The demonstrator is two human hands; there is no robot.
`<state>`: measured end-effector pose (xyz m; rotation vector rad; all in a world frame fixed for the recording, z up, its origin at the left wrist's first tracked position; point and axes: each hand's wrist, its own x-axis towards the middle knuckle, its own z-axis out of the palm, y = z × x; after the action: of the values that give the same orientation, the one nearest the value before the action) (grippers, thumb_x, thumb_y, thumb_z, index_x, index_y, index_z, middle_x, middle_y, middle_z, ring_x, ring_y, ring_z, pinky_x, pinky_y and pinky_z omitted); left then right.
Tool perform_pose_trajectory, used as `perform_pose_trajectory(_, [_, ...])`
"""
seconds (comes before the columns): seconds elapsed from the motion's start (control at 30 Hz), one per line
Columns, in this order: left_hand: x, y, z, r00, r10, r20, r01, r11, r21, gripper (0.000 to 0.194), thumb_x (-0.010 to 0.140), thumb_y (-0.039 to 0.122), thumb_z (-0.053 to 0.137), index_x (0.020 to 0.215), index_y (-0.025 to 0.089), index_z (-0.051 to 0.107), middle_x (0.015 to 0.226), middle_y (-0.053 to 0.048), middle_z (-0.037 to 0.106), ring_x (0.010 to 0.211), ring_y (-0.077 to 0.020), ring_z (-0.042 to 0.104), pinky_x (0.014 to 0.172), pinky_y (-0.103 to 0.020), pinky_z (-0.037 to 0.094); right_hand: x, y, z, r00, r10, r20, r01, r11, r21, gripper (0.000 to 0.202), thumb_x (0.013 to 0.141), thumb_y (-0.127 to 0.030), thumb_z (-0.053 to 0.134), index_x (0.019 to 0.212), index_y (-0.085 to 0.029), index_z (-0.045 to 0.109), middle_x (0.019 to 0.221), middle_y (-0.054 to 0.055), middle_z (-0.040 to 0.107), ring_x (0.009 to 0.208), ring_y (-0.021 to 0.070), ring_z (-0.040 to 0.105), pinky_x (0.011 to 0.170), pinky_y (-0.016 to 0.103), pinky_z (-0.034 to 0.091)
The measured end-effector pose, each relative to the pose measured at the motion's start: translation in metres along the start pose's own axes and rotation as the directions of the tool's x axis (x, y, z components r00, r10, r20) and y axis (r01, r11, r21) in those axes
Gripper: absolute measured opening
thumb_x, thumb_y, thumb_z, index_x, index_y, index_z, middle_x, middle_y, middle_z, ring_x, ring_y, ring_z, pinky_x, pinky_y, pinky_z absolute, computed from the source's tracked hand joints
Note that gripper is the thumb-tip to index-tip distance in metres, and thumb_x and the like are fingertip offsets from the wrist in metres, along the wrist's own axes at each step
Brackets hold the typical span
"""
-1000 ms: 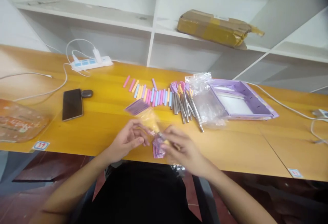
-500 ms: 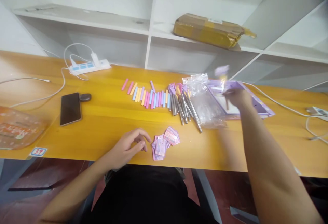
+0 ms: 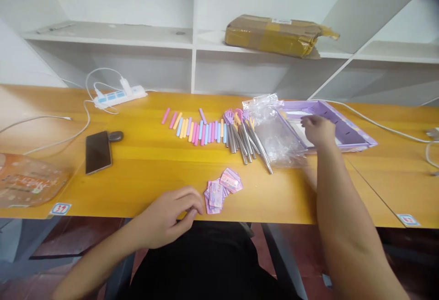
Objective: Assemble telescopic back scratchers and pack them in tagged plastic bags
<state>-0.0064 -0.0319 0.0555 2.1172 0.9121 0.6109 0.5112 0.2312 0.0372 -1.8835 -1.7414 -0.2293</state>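
My right hand (image 3: 318,130) is closed over the purple open box (image 3: 353,135); what its fingers hold, if anything, is hidden. Just behind it a small purple claw-shaped head (image 3: 307,109) shows inside the box. My left hand (image 3: 176,213) hovers by the table's front edge, fingers loosely curled with a gap to the thumb, nothing in it. Beside its fingertips lies a loose pile of small pink and purple cards (image 3: 216,194). Further back is a heap of back scratchers (image 3: 245,135) with metal rods and coloured claw heads. Left of them spreads a row of pastel sticks (image 3: 199,131).
Clear plastic bags (image 3: 274,140) lie between the back scratchers and the box. A phone (image 3: 98,151), a power strip (image 3: 120,97) with cables and an orange pouch (image 3: 27,181) are on the left. A taped cardboard parcel (image 3: 270,37) rests on the shelf.
My right hand has moved lower over the box; the blurred purple and yellow item above it no longer shows there. My left hand has curled a little more. The view has shifted slightly.
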Motion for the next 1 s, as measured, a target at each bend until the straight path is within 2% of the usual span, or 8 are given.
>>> perform_pose_trajectory(0.17, [0.026,-0.003,-0.056,0.997,0.05,-0.061,-0.021,0.912,0.409,0.018,0.105,0.025,0.05,0.104,0.025,0.068,0.104,-0.007,0.073,0.091,-0.0235,0.069,0.082,-0.035,0.051,-0.004,-0.053,-0.032,0.992,0.055,-0.114,-0.038,0.989,0.143,0.038,0.096,-0.021,0.04,0.112,-0.016,0.074,0.103,0.017,0.078,0.091,0.0218,0.069,0.084,0.033,0.049])
perform_pose_trajectory(0.3, [0.086,-0.058,-0.12,0.95,0.006,-0.311,0.18,0.806,0.564,0.014,0.099,0.022,0.053,0.097,0.022,0.067,0.098,-0.007,0.069,0.086,-0.0227,0.063,0.082,-0.036,0.049,-0.025,-0.127,-0.037,0.979,-0.202,0.022,0.191,0.953,0.237,0.023,0.097,-0.027,0.051,0.096,-0.02,0.074,0.099,0.011,0.078,0.09,0.023,0.068,0.084,0.033,0.047])
perform_pose_trajectory(0.4, [0.116,-0.11,-0.148,0.838,-0.031,-0.545,0.343,0.806,0.483,0.015,0.096,0.015,0.053,0.103,0.019,0.066,0.106,-0.009,0.068,0.091,-0.022,0.062,0.089,-0.036,0.05,-0.045,-0.168,-0.017,0.961,-0.248,0.125,0.232,0.964,0.131,0.026,0.102,-0.03,0.05,0.089,-0.02,0.07,0.096,0.012,0.077,0.088,0.0251,0.067,0.079,0.035,0.044])
perform_pose_trajectory(0.5, [0.117,-0.154,-0.151,0.739,-0.09,-0.668,0.479,0.767,0.426,0.024,0.095,0.011,0.049,0.114,0.015,0.064,0.116,-0.014,0.065,0.102,-0.0245,0.061,0.098,-0.038,0.05,-0.06,-0.178,0.008,0.95,-0.218,0.222,0.212,0.976,0.048,0.029,0.105,-0.034,0.049,0.097,-0.019,0.072,0.108,0.014,0.078,0.092,0.0259,0.069,0.074,0.034,0.041])
perform_pose_trajectory(0.6, [0.107,-0.18,-0.141,0.795,-0.108,-0.597,0.476,0.721,0.503,0.03,0.098,0.014,0.05,0.123,0.012,0.066,0.125,-0.017,0.062,0.119,-0.03,0.057,0.112,-0.044,0.044,-0.067,-0.169,0.023,0.947,-0.183,0.265,0.197,0.98,-0.029,0.035,0.108,-0.042,0.049,0.103,-0.018,0.074,0.114,0.016,0.077,0.095,0.0272,0.071,0.071,0.034,0.04])
perform_pose_trajectory(0.77, [0.109,-0.192,-0.131,0.837,-0.115,-0.535,0.447,0.709,0.546,0.043,0.107,0.025,0.046,0.145,0.015,0.063,0.15,-0.019,0.056,0.134,-0.0343,0.049,0.119,-0.049,0.037,-0.072,-0.162,0.025,0.925,-0.112,0.363,0.158,0.982,-0.099,0.04,0.106,-0.052,0.054,0.105,-0.018,0.075,0.111,0.017,0.078,0.094,0.0291,0.073,0.071,0.033,0.041])
perform_pose_trajectory(0.9, [0.115,-0.197,-0.135,0.863,-0.134,-0.487,0.424,0.717,0.553,0.033,0.108,0.031,0.05,0.126,0.017,0.074,0.133,-0.016,0.066,0.124,-0.0316,0.053,0.118,-0.047,0.037,-0.075,-0.167,0.025,0.917,-0.105,0.384,0.161,0.98,-0.118,0.034,0.105,-0.046,0.054,0.108,-0.018,0.074,0.11,0.017,0.08,0.094,0.0291,0.074,0.07,0.034,0.042])
perform_pose_trajectory(1.0, [0.114,-0.202,-0.14,0.835,-0.161,-0.526,0.471,0.703,0.533,0.023,0.104,0.031,0.059,0.111,0.016,0.074,0.118,-0.015,0.07,0.115,-0.0303,0.057,0.113,-0.046,0.041,-0.074,-0.169,0.028,0.921,-0.094,0.379,0.149,0.982,-0.118,0.03,0.103,-0.041,0.057,0.106,-0.017,0.074,0.108,0.017,0.08,0.093,0.0285,0.075,0.07,0.033,0.042])
